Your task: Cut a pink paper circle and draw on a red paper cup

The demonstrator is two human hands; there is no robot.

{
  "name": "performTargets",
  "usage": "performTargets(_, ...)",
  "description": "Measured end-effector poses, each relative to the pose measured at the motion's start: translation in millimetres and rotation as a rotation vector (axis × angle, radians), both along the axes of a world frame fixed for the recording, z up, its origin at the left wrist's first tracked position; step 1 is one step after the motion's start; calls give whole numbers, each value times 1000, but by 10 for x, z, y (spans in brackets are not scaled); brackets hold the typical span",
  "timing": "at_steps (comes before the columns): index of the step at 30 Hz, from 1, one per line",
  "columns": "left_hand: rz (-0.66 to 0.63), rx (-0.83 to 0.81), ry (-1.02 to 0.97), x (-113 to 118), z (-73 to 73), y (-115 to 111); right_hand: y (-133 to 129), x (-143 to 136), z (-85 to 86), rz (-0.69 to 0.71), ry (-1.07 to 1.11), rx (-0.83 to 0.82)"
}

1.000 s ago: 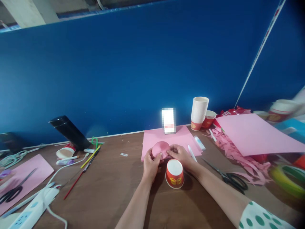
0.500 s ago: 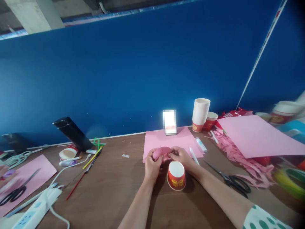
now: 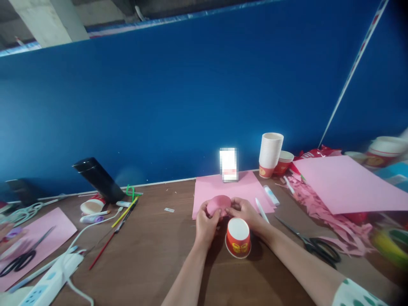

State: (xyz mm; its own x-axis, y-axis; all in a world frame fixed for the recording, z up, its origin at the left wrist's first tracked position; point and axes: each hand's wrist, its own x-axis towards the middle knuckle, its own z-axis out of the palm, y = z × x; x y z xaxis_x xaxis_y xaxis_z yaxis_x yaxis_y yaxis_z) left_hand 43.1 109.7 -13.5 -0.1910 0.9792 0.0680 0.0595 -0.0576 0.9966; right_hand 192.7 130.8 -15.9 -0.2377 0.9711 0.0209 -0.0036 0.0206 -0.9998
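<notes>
A small rounded piece of pink paper [image 3: 219, 205] is held up between my two hands, just above the edge of the pink sheets. My left hand [image 3: 206, 221] pinches it from the left, thumb in front. On the other side, my right hand [image 3: 244, 211] grips its lower right edge with closed fingers. Right in front of my hands, between my forearms, a red paper cup [image 3: 238, 239] with a yellow emblem stands upside down on the table. Behind lie flat pink sheets [image 3: 204, 187], with a white pen [image 3: 262, 210] and a glue stick [image 3: 271, 195] at their right.
Black scissors [image 3: 314, 246] lie right of my right forearm. Stacked paper cups [image 3: 270, 155] stand at the back, near pink paper scraps [image 3: 318, 208] and a large pink sheet [image 3: 353, 182]. Leftward are a black bottle [image 3: 99, 180], brushes [image 3: 116, 229], a power strip [image 3: 51, 276] and another person's hand [image 3: 8, 238].
The pink paper piece has turned so that more of its rounded face shows. Both hands keep hold of it. The whole view has shifted slightly.
</notes>
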Motion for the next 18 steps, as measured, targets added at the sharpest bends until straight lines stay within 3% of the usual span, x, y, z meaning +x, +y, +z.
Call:
performTargets(5,-62,-29,-132,33,-4,1,-9,3,25,-60,3,-2)
performTargets(18,-69,-27,-110,32,-39,12,4,-14,-8,-51,34,-3)
